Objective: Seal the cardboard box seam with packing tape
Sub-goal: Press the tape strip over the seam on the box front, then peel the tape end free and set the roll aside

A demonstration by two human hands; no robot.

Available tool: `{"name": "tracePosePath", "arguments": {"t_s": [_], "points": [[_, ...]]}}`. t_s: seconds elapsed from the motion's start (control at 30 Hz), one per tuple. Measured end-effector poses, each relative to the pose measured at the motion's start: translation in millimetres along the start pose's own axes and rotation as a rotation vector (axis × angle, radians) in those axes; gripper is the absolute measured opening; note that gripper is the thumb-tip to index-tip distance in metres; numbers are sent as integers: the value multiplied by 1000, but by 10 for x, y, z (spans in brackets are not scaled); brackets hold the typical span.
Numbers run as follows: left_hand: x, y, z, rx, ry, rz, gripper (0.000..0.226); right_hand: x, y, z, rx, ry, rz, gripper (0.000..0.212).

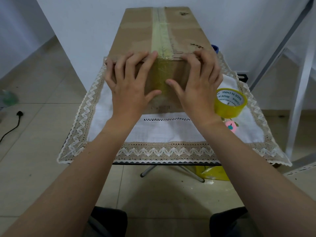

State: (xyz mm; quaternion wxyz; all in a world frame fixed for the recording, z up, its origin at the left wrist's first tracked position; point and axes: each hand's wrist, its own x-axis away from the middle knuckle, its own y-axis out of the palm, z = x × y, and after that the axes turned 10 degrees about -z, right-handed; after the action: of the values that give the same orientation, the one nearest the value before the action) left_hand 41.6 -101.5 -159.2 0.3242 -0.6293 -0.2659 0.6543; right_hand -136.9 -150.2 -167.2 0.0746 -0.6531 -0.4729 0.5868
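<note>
The cardboard box (184, 31) sits in the upper centre of the frame on a small table covered by a lace-edged cloth (164, 151). A strip of tape (160, 33) runs along the top seam and folds down over the near end face, where it looks wrinkled. Both hands are spread flat against that near face, gripping nothing: the left hand (131, 82) lies left of the strip with its thumb touching the tape's lower end, and the right hand (198, 82) lies right of it with its thumb on the strip, fingers curled over the top edge. The yellow tape roll (230, 102) rests on the cloth at the right, just beside the right hand.

The step in hand appears to be pressing down the tail of the strip. Next, firm thumb strokes down the end face would likely flatten the wrinkles; whether the far end is finished cannot be told.
</note>
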Motion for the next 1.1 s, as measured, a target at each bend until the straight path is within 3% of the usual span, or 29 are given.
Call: {"name": "tracePosePath", "arguments": {"t_s": [0.27, 0.37, 0.47, 0.6, 0.7, 0.8, 0.97, 1.1], "points": [[68, 2, 20, -78, 11, -58, 124, 187, -38, 161, 244, -93, -177, 116], [62, -22, 55, -83, -5, -66, 126, 237, -78, 151, 282, -102, -224, 121], [27, -45, 103, -60, -29, -52, 129, 241, -170, 130, 228, -113, -250, 111], [-13, -91, 220, 10, -73, -21, 125, 237, -329, 153, 87, -148, -249, 76], [-17, -144, 311, 52, -83, -1, 106, 235, -444, 230, -89, -165, -208, 59], [8, -204, 492, 98, -120, 31, 81, 230, -528, 366, -83, -52, -130, 42], [29, -276, 821, 288, -100, 35, 49, 275, -594, 807, 153, 303, -473, 41], [54, -295, 1043, 624, -36, -105, 47, 360, -600, 1017, 108, 342, -627, 38]]}}
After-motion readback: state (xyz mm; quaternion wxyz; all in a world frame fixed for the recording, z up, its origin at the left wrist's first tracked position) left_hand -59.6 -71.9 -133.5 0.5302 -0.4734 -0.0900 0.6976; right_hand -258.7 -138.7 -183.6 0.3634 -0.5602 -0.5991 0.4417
